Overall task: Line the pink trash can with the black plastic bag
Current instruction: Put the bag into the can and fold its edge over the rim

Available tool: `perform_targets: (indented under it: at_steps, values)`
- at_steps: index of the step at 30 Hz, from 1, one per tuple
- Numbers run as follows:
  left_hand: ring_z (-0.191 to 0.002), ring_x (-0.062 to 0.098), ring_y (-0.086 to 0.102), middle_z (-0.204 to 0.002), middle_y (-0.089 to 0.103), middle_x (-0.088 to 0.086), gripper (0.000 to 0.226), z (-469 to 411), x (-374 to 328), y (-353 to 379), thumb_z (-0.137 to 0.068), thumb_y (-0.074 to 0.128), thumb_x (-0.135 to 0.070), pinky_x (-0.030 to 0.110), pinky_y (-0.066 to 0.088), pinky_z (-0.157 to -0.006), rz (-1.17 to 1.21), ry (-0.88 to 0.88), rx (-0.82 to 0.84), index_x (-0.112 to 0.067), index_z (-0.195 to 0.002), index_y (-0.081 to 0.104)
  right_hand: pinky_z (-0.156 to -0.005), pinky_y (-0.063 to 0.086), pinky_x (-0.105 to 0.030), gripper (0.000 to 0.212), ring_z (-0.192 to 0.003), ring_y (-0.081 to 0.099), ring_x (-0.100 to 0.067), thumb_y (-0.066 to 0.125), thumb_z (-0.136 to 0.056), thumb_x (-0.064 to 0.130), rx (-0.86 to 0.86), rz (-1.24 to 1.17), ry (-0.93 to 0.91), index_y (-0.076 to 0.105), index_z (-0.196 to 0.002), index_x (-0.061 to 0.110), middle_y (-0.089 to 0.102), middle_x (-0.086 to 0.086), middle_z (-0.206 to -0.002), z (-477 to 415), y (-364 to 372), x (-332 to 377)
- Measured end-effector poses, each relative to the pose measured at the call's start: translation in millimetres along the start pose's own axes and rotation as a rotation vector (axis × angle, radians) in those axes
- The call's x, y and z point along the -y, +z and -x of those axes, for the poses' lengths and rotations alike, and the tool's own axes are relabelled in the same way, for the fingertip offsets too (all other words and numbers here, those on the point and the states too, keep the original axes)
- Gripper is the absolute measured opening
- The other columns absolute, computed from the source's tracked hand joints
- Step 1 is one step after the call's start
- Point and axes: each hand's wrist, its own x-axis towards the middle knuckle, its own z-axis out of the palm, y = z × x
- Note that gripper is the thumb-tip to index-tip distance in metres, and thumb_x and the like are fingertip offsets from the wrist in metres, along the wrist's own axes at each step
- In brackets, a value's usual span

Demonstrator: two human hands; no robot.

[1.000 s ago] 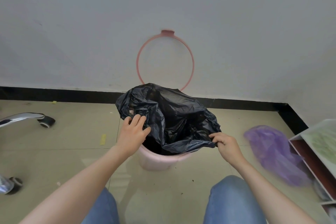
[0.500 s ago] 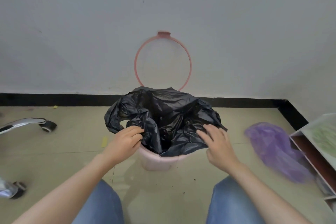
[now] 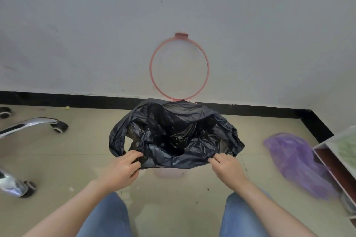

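Right now, both hands are on the bag, and the can is the landmark for everything below.

Black plastic bag (image 3: 177, 134): spread wide and crumpled over the mouth of the can, its opening facing up, its near edge hanging over the can's near rim; a loose flap droops off to the left of the can.

Pink trash can (image 3: 168, 173): on the tiled floor, almost fully covered; only a pale pink strip of its near wall peeks out under the bag.

Left hand (image 3: 120, 169): at the near-left of the can, fingers curled and pinching the bag's edge.

Right hand (image 3: 227, 167): at the near-right of the can, fingers clenched on the bag's edge too.

Pink ring (image 3: 179, 67): standing up against the white wall just behind the can, its bottom meeting the bag's far edge.

Purple bag (image 3: 296, 163): lying on the floor well to the right of the can, blurred.

Chair base (image 3: 32, 125): chrome legs and casters, well to the left of the can.

Knees (image 3: 107, 217): in blue jeans, nearer than the can, one on each side.
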Motion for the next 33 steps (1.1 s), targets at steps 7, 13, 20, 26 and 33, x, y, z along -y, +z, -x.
perform_targets:
  at_steps: [7, 13, 20, 26, 33]
  values:
    - [-0.093, 0.025, 0.058, -0.085, 0.073, 0.012, 0.018, 7, -7, 7, -0.063, 0.059, -0.015, 0.019, 0.055, -0.055, -0.134, -0.017, 0.158, -0.011, -0.047, 0.066, -0.044, 0.044, -0.023, 0.030, -0.056, 0.062, -0.023, 0.085, -0.038, 0.004, 0.029, 0.044, -0.077, 0.064, -0.057, 0.013, 0.061, -0.002, -0.058, 2, 10, -3]
    - [-0.057, 0.031, 0.060, -0.065, 0.067, 0.012, 0.029, -25, -27, -1, -0.068, 0.040, -0.008, 0.029, 0.047, -0.043, -0.122, -0.305, -0.051, -0.003, -0.053, 0.064, -0.049, 0.049, -0.024, 0.034, -0.059, 0.062, -0.020, 0.086, -0.054, 0.042, -0.004, 0.040, 0.001, 0.064, -0.056, 0.016, 0.062, 0.001, -0.061, 2, 6, 1]
    - [-0.133, 0.030, 0.043, -0.141, 0.050, 0.008, 0.071, -73, -54, 8, -0.071, 0.063, -0.059, 0.047, 0.037, -0.106, -0.155, -0.158, 0.330, -0.029, -0.134, 0.048, -0.082, 0.054, -0.047, 0.051, -0.111, 0.059, -0.038, 0.080, -0.068, 0.033, -0.025, -0.099, 0.272, 0.065, -0.113, 0.015, 0.065, -0.018, -0.118, -17, -1, 1]
    - [-0.145, 0.028, 0.009, -0.156, 0.022, 0.006, 0.059, -61, -49, 45, -0.091, 0.038, -0.053, 0.050, -0.003, -0.117, -0.113, -0.303, 0.602, -0.036, -0.145, 0.020, -0.114, 0.014, -0.051, 0.058, -0.143, 0.003, -0.036, 0.035, -0.093, 0.055, 0.432, -0.342, 0.453, 0.009, -0.143, 0.044, 0.004, -0.001, -0.159, -61, 21, -52]
    - [-0.146, 0.027, 0.006, -0.158, 0.016, 0.005, 0.071, -62, -50, 43, -0.084, 0.034, -0.065, 0.051, -0.004, -0.116, -0.120, -0.314, 0.632, -0.036, -0.146, 0.015, -0.110, 0.031, -0.046, 0.046, -0.133, 0.032, -0.038, 0.048, -0.093, 0.042, 0.483, -0.640, 0.500, 0.039, -0.137, 0.029, 0.017, -0.013, -0.153, -92, 31, -56]
